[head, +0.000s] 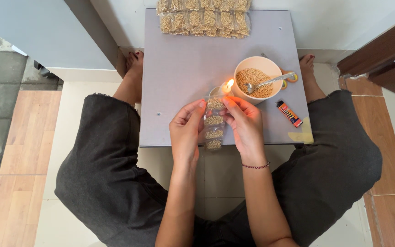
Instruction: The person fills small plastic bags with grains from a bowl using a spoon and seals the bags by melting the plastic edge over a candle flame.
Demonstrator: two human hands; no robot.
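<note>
Held between left hand [186,130] and right hand [245,126], both pinching the seed-filled plastic strip [214,123], long axis toward table [179,68] front edge, top end just beside candle flame [228,84].

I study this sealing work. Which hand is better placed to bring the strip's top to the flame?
Probably the right hand: it pinches the packet strip right below the candle flame; the left hand grips lower.

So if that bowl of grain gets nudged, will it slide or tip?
The bowl looks nearly full, so it is probably heavy enough to slide rather than tip. The spoon leans over its rim and could swing or flick grain out. The lit candle stands right beside it, so push away from that.
</note>
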